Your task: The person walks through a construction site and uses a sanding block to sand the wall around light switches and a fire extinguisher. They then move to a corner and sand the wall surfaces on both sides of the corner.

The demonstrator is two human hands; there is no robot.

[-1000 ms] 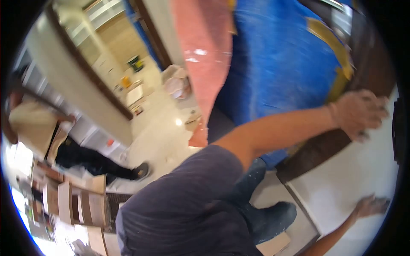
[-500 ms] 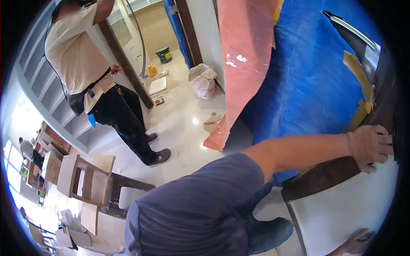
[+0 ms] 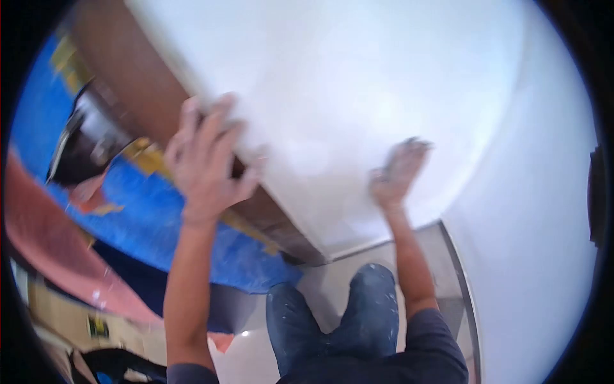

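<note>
The white wall (image 3: 358, 83) fills the frame from eleven o'clock round to five o'clock, smooth, pale and rigid, a fixed face with nothing on it to grip; it can only be pressed or wiped with a flat palm. Its finish looks chalky and would probably mark or smear under hard rubbing.

Running from ten o'clock down to the centre is the dark brown door frame (image 3: 150, 83), a stiff wooden edge that meets the wall and offers a firm corner to brace on. Below it, from nine to seven o'clock, a blue sheet (image 3: 153, 217) with strips of yellow tape (image 3: 144, 157) covers what seems to be a door; the sheet is thin, soft and slippery, and would tear or slide if pulled. A pinkish sheet (image 3: 45, 243) lies further out at eight o'clock.

At six o'clock the person's jeans-clad knees (image 3: 332, 320) rest on the pale floor (image 3: 320, 288).

The left hand (image 3: 208, 160), just left of centre, is open with fingers spread, laid over the line where the frame meets the wall and holding nothing. The right hand (image 3: 396, 169), at about three o'clock from it, presses against the wall; motion blur makes it unclear whether its dusty fingers are flat or curled around something small, so I cannot tell its state.
</note>
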